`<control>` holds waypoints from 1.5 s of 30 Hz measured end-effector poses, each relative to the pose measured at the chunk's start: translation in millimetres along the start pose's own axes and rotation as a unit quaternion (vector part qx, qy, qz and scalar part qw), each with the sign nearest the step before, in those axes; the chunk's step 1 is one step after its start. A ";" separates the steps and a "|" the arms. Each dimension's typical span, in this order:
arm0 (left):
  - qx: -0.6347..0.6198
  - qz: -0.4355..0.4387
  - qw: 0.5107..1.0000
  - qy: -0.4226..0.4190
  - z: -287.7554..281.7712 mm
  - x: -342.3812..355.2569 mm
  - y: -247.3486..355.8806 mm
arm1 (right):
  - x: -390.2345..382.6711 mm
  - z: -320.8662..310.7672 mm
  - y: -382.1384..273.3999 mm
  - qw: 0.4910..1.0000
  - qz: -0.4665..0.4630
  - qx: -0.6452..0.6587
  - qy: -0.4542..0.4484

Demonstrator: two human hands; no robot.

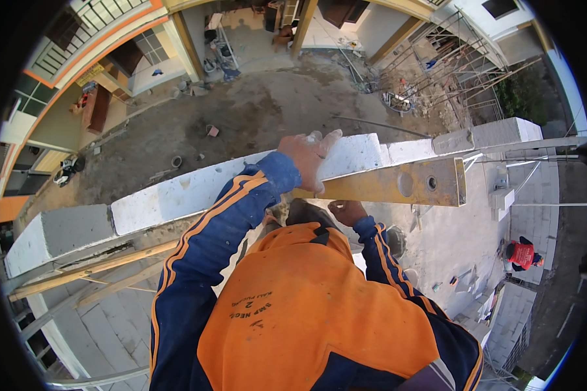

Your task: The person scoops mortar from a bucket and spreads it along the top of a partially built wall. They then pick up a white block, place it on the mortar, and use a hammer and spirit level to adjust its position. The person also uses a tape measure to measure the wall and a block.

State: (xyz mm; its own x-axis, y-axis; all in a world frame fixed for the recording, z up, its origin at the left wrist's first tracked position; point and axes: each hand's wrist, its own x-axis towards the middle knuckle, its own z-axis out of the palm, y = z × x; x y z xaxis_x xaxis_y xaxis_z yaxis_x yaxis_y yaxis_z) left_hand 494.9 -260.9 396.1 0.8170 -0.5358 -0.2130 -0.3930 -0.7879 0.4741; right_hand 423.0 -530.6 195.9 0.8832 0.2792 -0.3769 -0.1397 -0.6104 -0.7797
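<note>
Sleeves (205, 238) in navy with orange stripes are seen up close, either side of an orange shirt (306, 287). Right hand (349, 212) is held just below a scuffed yellow spirit level (378, 186), fingers curled, but can't be told if anything's gripped. Left hand (306, 159) is opened out over the block tops, digits spread, one pointed down at the level's left end. The level itself is lined up along the near side of the white blocks (352, 156). Farther off, a round bucket (396, 241) is partly hidden by the right sleeve, and a person in red (522, 254) can be spotted at far right. Past the blocks, a pink bucket (212, 130) is seen on stained ground (261, 111)
</note>
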 end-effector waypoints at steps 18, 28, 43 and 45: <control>-0.053 -0.018 0.997 0.053 -0.5 -41.8 -23.2 | -12.3 -113.5 -103.8 0.963 -0.002 -0.220 -0.156; -0.068 -0.009 0.996 0.063 0.6 -44.3 -26.7 | 8.5 18.6 -39.3 0.953 -0.146 -0.221 0.147; -0.078 0.022 0.997 0.001 -5.4 -55.5 -53.2 | 1.4 69.2 -65.4 0.915 -0.281 -0.211 0.199; -0.079 0.028 0.996 0.017 -4.2 -57.5 -54.8 | -2.6 65.1 -74.2 0.940 -0.219 -0.234 0.117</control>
State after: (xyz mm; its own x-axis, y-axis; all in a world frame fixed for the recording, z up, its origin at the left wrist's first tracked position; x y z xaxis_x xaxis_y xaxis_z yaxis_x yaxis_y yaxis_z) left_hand 471.3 -185.7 385.9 0.8107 -0.5650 -0.1535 -0.3703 -0.6979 0.6130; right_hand 402.0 -437.8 222.2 0.8921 0.4425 0.0915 0.4240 -0.7495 -0.5084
